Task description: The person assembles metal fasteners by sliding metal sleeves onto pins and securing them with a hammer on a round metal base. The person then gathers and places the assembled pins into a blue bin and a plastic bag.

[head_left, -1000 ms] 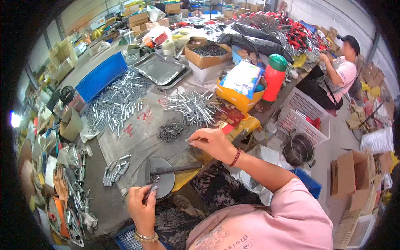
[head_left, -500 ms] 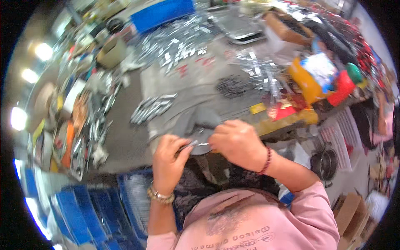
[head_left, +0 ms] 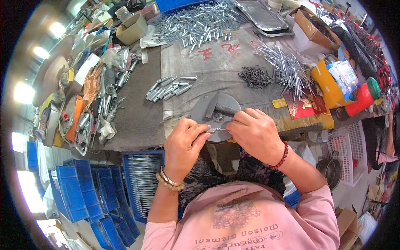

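My left hand (head_left: 184, 143) pinches a small, thin metal pin (head_left: 216, 130) between thumb and fingertips. The fingertips of my right hand (head_left: 257, 132) are closed at the pin's other end; whether they hold a separate small part is hidden. Both hands hover at the near edge of a round grey plate (head_left: 201, 109). On that plate lies a dark metal block (head_left: 225, 109) shaped like a hammer head, with small dark bits beside it. Left of the plate, several short silver tubes (head_left: 168, 88) lie in a loose group.
Small black pins (head_left: 255, 77) and long thin silver rods (head_left: 287, 68) are heaped to the right. Many silver tubes (head_left: 200, 25) cover the far side. Tools (head_left: 109, 89) crowd the left. A blue crate (head_left: 143, 156) of rods stands below the table edge.
The view has shifted, so the tabletop appears higher and farther right, and it is sharper. Both hands stay at the plate's near edge, still pinching.
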### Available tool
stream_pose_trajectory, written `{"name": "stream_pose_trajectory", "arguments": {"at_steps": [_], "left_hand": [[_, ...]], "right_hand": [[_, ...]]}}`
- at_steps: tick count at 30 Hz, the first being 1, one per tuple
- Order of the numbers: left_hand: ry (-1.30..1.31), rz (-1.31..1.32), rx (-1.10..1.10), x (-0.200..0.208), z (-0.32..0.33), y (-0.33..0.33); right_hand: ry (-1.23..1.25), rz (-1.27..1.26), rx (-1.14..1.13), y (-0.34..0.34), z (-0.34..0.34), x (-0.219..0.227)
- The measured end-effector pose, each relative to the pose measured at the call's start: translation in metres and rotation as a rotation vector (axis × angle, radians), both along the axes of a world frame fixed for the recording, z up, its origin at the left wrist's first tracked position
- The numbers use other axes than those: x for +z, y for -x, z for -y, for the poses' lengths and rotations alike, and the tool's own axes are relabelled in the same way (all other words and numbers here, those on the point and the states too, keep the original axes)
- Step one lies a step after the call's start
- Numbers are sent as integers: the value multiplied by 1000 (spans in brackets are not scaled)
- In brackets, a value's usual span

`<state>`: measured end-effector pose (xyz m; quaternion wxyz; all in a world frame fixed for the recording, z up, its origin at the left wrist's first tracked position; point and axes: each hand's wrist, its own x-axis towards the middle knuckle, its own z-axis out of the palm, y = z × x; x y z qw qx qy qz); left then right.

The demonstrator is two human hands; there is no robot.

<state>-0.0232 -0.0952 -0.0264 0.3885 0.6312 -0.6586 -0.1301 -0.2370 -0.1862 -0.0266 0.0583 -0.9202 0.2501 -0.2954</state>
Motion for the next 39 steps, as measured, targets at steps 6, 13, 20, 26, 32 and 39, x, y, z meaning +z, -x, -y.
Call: {"name": "stream_pose_trajectory", "arguments": {"at_steps": [6, 13, 20, 26, 32, 39], "left_hand": [[48, 69, -6, -7, 4, -3], [106, 52, -31, -13, 5, -7], [142, 102, -23, -15, 5, -3], [150, 97, -1, -19, 1, -2], [157, 67, 13, -17, 1, 1], [153, 52, 10, -18, 1, 2]], "right_hand": [[-27, 39, 6, 0, 2, -2], [-16, 57, 21, -2, 4, -1], [10, 59, 42, -10, 7, -7], [-59, 132, -50, 1, 2, 6], [-103, 111, -444, 61, 64, 1], [11, -5, -418, 58, 94, -8]]}}
